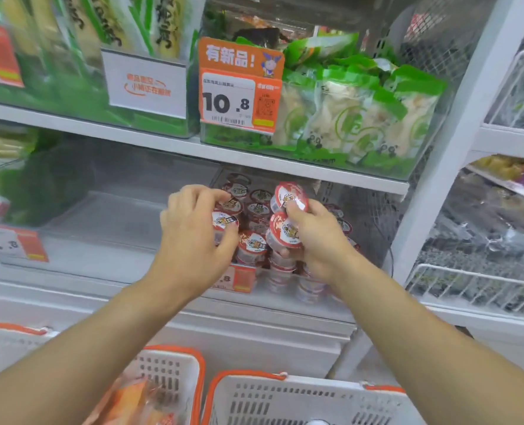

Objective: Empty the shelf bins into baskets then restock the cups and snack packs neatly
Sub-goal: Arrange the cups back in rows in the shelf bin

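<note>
On lower shelf, at bin of cups (256,240) — both hands working. Left hand (193,228), at 9 o'clock of stack: fingers curled round two lidded cups. Right hand (313,237), at 3 o'clock: fingers pinching two tilted cups (287,216). Judged: restocking or lifting out, cannot tell. Best kept lids up, rows square, labels forward. Above, at 1 o'clock — clear bin (316,157) packed with green snack packs (359,115). Below, at 6 o'clock: right basket (285,397), contents unseen; left basket (174,375) holding orange packs.
</note>
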Demonstrator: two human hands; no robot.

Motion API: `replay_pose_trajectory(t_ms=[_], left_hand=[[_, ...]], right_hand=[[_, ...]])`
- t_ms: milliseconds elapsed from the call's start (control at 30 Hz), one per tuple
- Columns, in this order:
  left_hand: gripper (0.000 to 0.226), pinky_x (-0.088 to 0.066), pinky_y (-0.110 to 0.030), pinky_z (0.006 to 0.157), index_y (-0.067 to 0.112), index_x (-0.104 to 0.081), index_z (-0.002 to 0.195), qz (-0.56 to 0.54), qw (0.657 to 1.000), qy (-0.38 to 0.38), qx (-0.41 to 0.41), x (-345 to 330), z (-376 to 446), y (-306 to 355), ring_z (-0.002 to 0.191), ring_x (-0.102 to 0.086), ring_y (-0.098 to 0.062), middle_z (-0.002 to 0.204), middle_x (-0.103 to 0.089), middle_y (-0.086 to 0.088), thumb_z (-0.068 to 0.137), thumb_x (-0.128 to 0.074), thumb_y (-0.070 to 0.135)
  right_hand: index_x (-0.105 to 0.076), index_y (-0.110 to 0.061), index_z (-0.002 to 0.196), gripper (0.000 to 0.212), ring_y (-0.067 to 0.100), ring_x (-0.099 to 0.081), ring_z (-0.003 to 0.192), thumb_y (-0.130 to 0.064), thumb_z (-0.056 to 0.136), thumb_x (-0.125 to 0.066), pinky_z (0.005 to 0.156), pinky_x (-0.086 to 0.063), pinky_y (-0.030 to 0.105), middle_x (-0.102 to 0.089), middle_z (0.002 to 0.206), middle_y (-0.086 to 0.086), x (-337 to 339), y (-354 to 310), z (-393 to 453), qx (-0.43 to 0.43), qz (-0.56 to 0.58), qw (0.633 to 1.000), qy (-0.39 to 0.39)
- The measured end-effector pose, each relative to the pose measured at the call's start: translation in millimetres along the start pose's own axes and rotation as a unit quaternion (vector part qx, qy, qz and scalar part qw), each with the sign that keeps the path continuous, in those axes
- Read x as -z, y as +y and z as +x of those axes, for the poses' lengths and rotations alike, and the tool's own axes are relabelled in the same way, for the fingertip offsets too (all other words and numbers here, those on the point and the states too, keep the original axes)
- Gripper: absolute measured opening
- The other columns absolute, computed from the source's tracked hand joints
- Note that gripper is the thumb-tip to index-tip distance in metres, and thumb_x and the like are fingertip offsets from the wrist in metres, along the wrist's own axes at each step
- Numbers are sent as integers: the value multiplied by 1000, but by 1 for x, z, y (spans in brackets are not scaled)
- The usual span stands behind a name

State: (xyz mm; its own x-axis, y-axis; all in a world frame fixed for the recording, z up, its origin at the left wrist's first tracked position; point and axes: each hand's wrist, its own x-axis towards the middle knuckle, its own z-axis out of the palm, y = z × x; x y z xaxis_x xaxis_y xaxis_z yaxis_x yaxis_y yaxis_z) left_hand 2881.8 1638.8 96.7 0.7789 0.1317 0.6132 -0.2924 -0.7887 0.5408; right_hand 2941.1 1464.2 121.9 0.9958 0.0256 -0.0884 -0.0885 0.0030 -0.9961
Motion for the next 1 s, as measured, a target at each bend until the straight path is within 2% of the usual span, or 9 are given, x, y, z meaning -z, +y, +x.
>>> replay_pose_trajectory(t_ms=[133,200,300,433,567,700,767,900,1000], left_hand=[[93,-30,-45,108,18,-40,147,71,995,-74,15,11,5,-42,138,-31,-24,149,-38,-4,74,-49,76],[108,-23,-35,117,19,-23,155,17,990,-142,17,8,2,-55,146,-24,-16,158,-24,2,73,-66,75],[102,-22,-15,112,22,-24,154,-46,986,-161,4,-3,-2,-69,141,-31,-5,155,-27,12,73,-78,53],[79,-21,-7,101,18,-39,146,-24,996,-89,-8,-14,1,-78,131,-41,-7,148,-38,9,81,-78,39],[76,-27,-10,97,23,-37,147,-38,996,-79,-16,-16,1,-76,126,-41,0,145,-34,15,83,-71,49],[70,-26,-5,92,26,-36,147,-43,996,-75,-13,-16,-1,-74,124,-42,3,143,-33,20,87,-65,48],[63,-32,-11,94,25,-41,143,-53,997,-63,-13,-17,0,-73,123,-46,-2,139,-36,20,88,-63,46],[62,-36,-18,103,26,-36,145,-54,997,-52,-4,-20,0,-70,124,-44,-3,141,-32,19,91,-59,47],[63,-39,-22,106,28,-31,147,-50,997,-50,5,-22,0,-70,126,-42,-2,142,-27,22,92,-57,48]], right_hand=[[-55,-8,120,23,28,-60,68,-21,102,-57,35,-44,22,-56,106,12,-18,-18,60,-79,-58,994,46],[-53,-11,121,19,25,-58,67,-21,104,-53,34,-47,24,-50,103,6,-27,-22,80,-111,-112,986,54],[-53,-12,128,27,21,-57,63,-18,103,-56,39,-49,23,-52,102,5,-37,-24,103,-118,-170,977,50],[-58,-12,99,19,14,-58,65,-31,101,-60,35,-46,18,-61,106,5,-44,-14,130,-114,-225,966,60],[-48,-14,144,44,16,-62,99,-15,101,-59,70,-59,20,-47,145,0,-45,-11,153,-92,-250,964,12],[-50,-17,143,41,13,-72,93,-27,104,-54,58,-58,18,-49,149,1,-47,-12,146,-72,-277,958,-30],[-50,-20,142,41,10,-75,82,-35,103,-54,77,-62,27,-47,151,1,-45,-11,142,-44,-311,949,-23],[-55,-25,128,33,16,-71,97,-45,104,-46,108,-45,40,-67,103,-8,-34,-5,133,-5,-517,856,-22],[-61,-34,108,38,19,-68,100,-64,85,-65,102,-50,41,-72,98,-5,-24,1,134,35,-482,875,8]])
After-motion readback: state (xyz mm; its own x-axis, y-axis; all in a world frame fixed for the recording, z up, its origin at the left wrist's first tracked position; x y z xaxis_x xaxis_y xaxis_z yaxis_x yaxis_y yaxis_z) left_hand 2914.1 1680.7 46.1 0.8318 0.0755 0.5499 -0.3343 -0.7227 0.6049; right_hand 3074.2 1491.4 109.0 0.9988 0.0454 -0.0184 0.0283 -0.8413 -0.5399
